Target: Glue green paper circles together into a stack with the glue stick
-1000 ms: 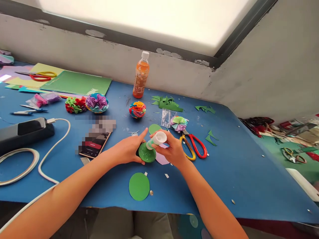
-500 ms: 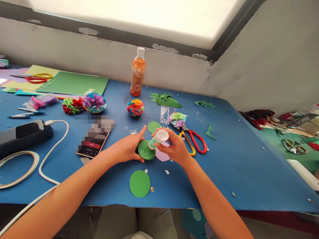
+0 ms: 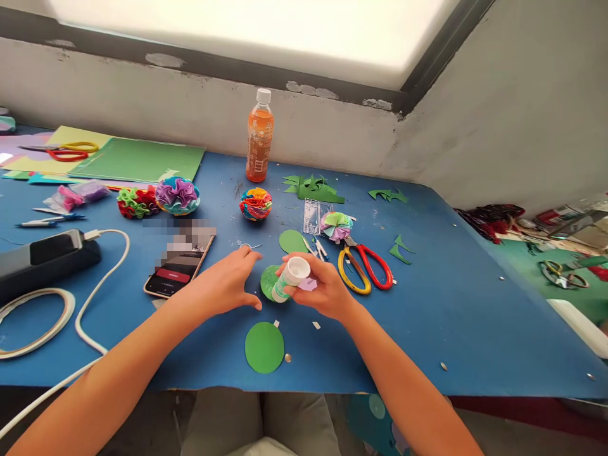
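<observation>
My right hand (image 3: 320, 290) is closed round a small white glue bottle with a green label (image 3: 289, 278), tipped down towards a green paper circle (image 3: 268, 280) on the blue table (image 3: 451, 304). My left hand (image 3: 225, 286) rests on the table just left of that circle, fingers curled loosely and holding nothing. A pale purple paper piece (image 3: 310, 285) peeks out under my right hand. Another green circle (image 3: 264, 347) lies near the table's front edge, and a third (image 3: 292, 241) lies farther back.
Red and yellow scissors (image 3: 363, 269) lie right of my hands beside a folded paper flower (image 3: 336, 226). A phone (image 3: 178, 271), a black charger with white cable (image 3: 47, 253), paper balls (image 3: 255, 204), an orange drink bottle (image 3: 259, 136), coloured sheets (image 3: 137, 161) and green scraps (image 3: 313, 189) surround the area.
My left hand let go of the green circle and drew back to the left, its forefinger no longer pointing. The glue bottle tipped lower over the circle.
</observation>
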`<state>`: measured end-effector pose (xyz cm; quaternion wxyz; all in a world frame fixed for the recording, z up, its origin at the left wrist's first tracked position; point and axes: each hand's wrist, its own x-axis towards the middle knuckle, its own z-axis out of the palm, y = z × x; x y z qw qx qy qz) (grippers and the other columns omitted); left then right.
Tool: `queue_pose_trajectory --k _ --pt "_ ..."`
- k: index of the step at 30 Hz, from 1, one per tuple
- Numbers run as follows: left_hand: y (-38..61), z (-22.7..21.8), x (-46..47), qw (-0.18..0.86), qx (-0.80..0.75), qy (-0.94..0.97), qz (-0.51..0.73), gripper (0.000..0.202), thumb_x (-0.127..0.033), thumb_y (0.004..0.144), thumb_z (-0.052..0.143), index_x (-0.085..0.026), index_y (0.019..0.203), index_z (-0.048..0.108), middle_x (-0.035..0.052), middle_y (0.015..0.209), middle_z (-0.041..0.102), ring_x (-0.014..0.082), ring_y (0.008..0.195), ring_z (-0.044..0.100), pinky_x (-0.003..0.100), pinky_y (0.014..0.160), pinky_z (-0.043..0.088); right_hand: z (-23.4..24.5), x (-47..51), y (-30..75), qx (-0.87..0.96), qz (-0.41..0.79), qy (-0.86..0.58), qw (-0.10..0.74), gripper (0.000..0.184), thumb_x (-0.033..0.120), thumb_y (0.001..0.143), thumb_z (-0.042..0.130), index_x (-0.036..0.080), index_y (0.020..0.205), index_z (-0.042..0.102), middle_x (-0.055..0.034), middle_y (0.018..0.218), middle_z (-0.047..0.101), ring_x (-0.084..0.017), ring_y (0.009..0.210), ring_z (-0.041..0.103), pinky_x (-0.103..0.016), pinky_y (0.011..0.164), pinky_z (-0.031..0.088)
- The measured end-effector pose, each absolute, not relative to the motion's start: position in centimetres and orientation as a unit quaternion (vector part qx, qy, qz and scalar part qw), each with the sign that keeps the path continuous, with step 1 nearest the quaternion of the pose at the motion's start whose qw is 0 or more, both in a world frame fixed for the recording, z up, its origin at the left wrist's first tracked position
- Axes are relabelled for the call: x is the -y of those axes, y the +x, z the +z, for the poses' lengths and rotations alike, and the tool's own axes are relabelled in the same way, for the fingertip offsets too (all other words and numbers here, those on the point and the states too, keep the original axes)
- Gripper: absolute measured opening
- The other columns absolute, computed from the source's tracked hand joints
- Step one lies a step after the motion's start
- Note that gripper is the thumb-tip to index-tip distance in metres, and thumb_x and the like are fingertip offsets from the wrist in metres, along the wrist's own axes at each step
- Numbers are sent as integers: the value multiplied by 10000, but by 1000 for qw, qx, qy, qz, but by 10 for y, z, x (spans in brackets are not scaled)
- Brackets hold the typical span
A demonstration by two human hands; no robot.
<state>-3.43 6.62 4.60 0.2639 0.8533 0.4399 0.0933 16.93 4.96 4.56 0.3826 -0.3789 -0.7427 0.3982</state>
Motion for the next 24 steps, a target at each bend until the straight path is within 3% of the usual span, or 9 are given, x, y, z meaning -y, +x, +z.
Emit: queue_pose_trajectory --k 2,4,11,16,20,22,24 --pt "-32 54 -53 249 -448 859 14 523 -538 658 652 -150 999 569 100 992 587 290 833 610 365 692 471 47 -50 169 730 409 -384 391 369 236 711 642 198 1063 538 -14 831 611 -116 668 558 -247 639 519" --pt "-27 57 -43 247 -415 874 -50 484 -505 601 711 -154 907 580 79 891 609 293 777 617 334 614 459 48 -51 170 725 420 -385 387 369 232 722 633 201 1074 526 -16 838 608 -119 679 565 -246 632 519" --pt "-25 59 -39 255 -377 886 -94 250 -312 660 715 -189 838 589 37 872 633 244 753 628 269 562 406 53 -53 180 751 349 -420 371 381 248 717 642 188 1079 539 -22 831 622 -142 698 581 -265 656 517" --pt "-19 55 -32 267 -403 872 -79 358 -382 659 706 -190 932 576 49 893 650 269 791 626 283 573 404 55 -53 183 770 319 -418 362 370 250 717 639 203 1073 551 -11 829 628 -138 709 582 -254 674 516" --pt "-15 51 -27 284 -412 860 -105 195 -334 700 665 -220 838 589 7 830 652 243 766 622 274 559 382 54 -54 186 774 304 -422 361 376 255 715 643 207 1075 549 -11 830 628 -140 707 581 -253 671 515" --pt "-16 50 -25 296 -401 863 -81 186 -313 696 663 -227 839 581 -8 880 641 224 804 615 264 571 380 54 -54 187 778 300 -421 358 372 252 714 645 208 1070 549 -14 835 635 -144 712 580 -256 676 513" --pt "-17 49 -24 300 -396 866 -48 292 -299 689 666 -233 952 558 -2 972 623 222 869 604 262 592 386 55 -53 187 781 295 -418 357 366 243 713 642 210 1067 551 -12 833 632 -140 706 576 -250 672 510"
